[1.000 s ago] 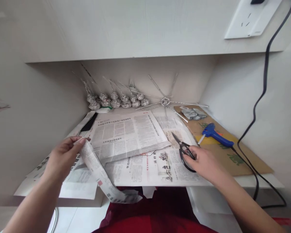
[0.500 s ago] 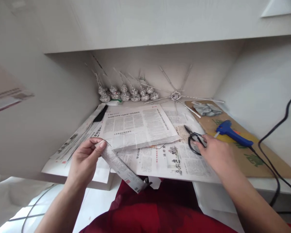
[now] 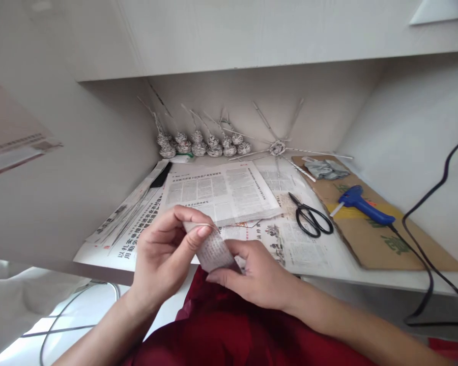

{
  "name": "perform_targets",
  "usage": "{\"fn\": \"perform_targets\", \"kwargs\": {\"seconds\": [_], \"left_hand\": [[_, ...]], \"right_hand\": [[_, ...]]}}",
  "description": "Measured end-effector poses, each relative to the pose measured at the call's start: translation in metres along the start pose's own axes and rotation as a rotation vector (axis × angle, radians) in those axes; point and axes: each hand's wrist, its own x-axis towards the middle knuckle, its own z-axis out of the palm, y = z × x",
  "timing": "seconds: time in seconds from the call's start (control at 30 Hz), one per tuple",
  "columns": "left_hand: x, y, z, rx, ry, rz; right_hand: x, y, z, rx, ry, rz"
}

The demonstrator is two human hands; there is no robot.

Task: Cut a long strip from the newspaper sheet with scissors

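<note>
A strip of newspaper (image 3: 217,252) is stretched between my two hands, just over the front edge of the table. My left hand (image 3: 166,249) pinches its upper end between thumb and fingers. Lower down, my right hand (image 3: 252,274) grips the other part of the strip, with the thumb in front. Black-handled scissors (image 3: 309,218) lie on the newspaper sheets to the right, apart from both hands. Behind my hands rests a stack of cut newspaper (image 3: 221,188).
Several gourd shapes woven from paper (image 3: 198,145) stand along the back wall, beside a star-like frame of paper rods (image 3: 278,147). A blue glue gun (image 3: 366,206) lies on the cardboard (image 3: 374,249) at right, its cable trailing off. A grey cloth (image 3: 326,169) sits behind it.
My right hand has let go of the scissors, leaving them on the newspaper, and moved left to take hold of the strip. My left hand has shifted slightly right with the strip.
</note>
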Motion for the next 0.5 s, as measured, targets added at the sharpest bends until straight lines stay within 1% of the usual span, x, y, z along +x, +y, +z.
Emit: {"fn": "perform_targets", "kwargs": {"seconds": [0.07,0.1,0.17,0.2,0.23,0.27,0.3,0.37,0.43,0.47,0.5], "left_hand": [[0.003,0.005,-0.003,-0.004,0.118,0.08],[0.006,0.004,-0.009,-0.028,0.189,0.119],[0.014,-0.001,-0.028,-0.097,0.323,0.13],[0.018,-0.005,-0.04,-0.127,0.382,0.106],[0.021,-0.009,-0.052,-0.126,0.367,0.012],[0.024,-0.013,-0.063,-0.15,0.388,-0.029],[0.025,-0.018,-0.073,-0.188,0.377,-0.094],[0.024,-0.028,-0.086,-0.264,0.405,-0.194],[0.018,-0.04,-0.089,-0.339,0.404,-0.298],[0.014,-0.047,-0.087,-0.374,0.375,-0.363],[0.009,-0.054,-0.084,-0.409,0.307,-0.43]], "right_hand": [[0.0,0.01,0.006,0.013,-0.04,0.065],[-0.003,0.016,0.005,0.013,-0.051,0.096],[-0.015,0.026,-0.004,-0.003,-0.075,0.149],[-0.023,0.029,-0.01,-0.029,-0.09,0.165],[-0.03,0.03,-0.019,-0.066,-0.105,0.175],[-0.038,0.03,-0.028,-0.113,-0.116,0.181],[-0.044,0.03,-0.038,-0.173,-0.121,0.184],[-0.049,0.029,-0.059,-0.32,-0.04,0.185],[-0.045,0.033,-0.079,-0.494,0.135,0.157],[-0.039,0.037,-0.087,-0.581,0.225,0.127],[-0.03,0.043,-0.094,-0.66,0.278,0.087]]}}
